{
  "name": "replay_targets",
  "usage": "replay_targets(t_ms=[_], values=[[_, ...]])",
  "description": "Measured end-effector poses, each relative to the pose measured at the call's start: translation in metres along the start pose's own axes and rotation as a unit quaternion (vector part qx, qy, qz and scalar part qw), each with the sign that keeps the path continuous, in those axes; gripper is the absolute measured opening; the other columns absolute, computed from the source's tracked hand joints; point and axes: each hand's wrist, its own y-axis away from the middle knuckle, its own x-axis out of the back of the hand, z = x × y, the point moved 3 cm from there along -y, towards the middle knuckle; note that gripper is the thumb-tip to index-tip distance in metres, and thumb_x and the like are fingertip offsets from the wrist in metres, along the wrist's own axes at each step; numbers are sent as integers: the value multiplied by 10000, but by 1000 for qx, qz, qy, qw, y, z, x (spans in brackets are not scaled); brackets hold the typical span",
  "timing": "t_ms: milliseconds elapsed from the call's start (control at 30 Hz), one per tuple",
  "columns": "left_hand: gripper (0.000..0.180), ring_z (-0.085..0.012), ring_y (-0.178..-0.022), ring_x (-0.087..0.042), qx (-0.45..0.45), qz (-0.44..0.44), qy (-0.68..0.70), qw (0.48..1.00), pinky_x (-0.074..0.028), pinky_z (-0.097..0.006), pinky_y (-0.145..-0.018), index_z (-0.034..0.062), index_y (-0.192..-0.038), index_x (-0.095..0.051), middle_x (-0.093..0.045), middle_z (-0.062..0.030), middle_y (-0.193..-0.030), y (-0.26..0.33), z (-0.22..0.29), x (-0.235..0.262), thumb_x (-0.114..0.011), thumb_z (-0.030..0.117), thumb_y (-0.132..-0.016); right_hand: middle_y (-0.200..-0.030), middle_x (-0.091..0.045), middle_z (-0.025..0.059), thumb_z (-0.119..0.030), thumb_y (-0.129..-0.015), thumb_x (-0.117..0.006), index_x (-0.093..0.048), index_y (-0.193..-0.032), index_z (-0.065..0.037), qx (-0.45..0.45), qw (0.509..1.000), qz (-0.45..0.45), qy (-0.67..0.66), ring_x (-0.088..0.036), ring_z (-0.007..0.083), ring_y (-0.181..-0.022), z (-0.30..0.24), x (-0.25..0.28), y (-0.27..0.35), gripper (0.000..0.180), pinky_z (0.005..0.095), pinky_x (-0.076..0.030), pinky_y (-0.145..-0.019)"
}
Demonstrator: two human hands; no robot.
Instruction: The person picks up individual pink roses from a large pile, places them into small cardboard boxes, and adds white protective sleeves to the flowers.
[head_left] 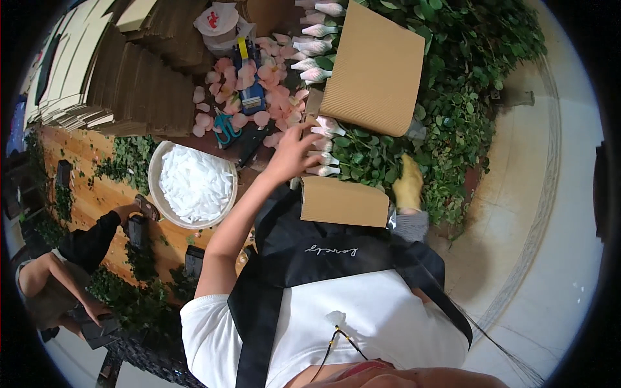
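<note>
Two hands are engaged: the left hand [291, 152], fingers spread apart, is laid on a row of white rose buds [325, 158] on the desk; the right hand [408, 184], gloved yellow, is pressed into green foliage [446, 116], grip unseen. Buds could be bruised or knocked from line by the loose touch.

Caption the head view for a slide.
Bare left hand reaches netted rosebuds above a cardboard sheet; gloved right hand presses the leaves.
</note>
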Motion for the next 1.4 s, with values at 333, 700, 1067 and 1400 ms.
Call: replay_targets(t_ms=[333,700,1067,1400], values=[[421,-386,-799,-691,249,-212,-38,944,-556,-476,-696,122,-924,-760,-714,-175,-831,9,-7,-10,-577,500,-946,-880,-736,121,-324,-890,-647,-720,-965,-85,370,853,-353,101,-701,355,-812,-178,10,-34,262,464,-553,-716],[270,-266,-762,-653,181,-90,227,953,-502,-371,-698,18,-895,-702,-686,-123,-831,24,-11,-8,-637,274,-953,-813,-725,114,-299,-896,-627,-709,-874,-89,324,856,-359,182,-701,314,-771,-164,-34,-32,227,452,-539,-692],[427,-410,-708,-644,190,28,83,978,-512,-442,-617,30,-928,-572,-642,-195,-745,22,-17,28,-730,425,-892,-873,-731,142,-282,-895,-633,-693,-982,-63,253,923,-285,57,-710,336,-820,-183,25,-52,243,459,-554,-726],[149,-274,-762,-649,108,55,224,967,-524,-366,-722,5,-924,-675,-677,-115,-867,26,-24,-5,-595,131,-926,-874,-748,68,-233,-878,-652,-708,-952,-117,255,847,-338,322,-728,253,-862,-163,-61,-48,149,411,-560,-750]])
